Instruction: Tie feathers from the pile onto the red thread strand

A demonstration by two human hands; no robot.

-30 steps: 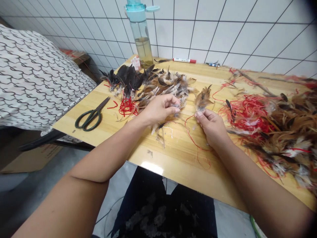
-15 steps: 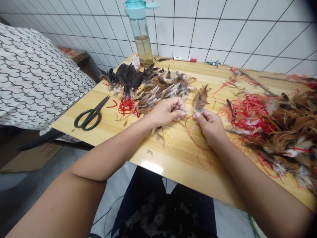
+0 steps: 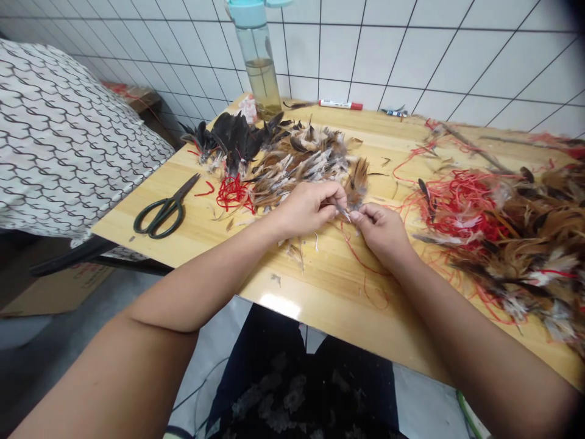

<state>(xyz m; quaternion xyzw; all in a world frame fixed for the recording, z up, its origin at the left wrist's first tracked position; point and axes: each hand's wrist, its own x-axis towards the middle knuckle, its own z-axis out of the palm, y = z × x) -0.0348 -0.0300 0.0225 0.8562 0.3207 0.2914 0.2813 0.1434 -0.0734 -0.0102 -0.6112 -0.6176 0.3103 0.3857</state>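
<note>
My left hand [image 3: 313,208] is closed in a pinch, with pale quill ends at its fingertips; the rest of what it grips is hidden. Close beside it, my right hand [image 3: 382,230] pinches the base of a small bunch of brown feathers [image 3: 358,177], whose tips point away from me. A thin red string [image 3: 351,247] trails from between the hands down onto the tabletop. Just behind my left hand lies a heap of brown and white feathers [image 3: 301,163], with black feathers [image 3: 236,137] to its left.
Dark-handled scissors [image 3: 167,208] and a tangle of red yarn [image 3: 231,193] lie on the left. A water bottle [image 3: 262,73] and a red-capped marker [image 3: 340,105] are near the wall. On the right are red string [image 3: 461,204] and a large feather pile [image 3: 543,231].
My hands have come together, the right one moving slightly left. The small feather bunch has shifted left with it, and its base is now at both hands' fingertips.
</note>
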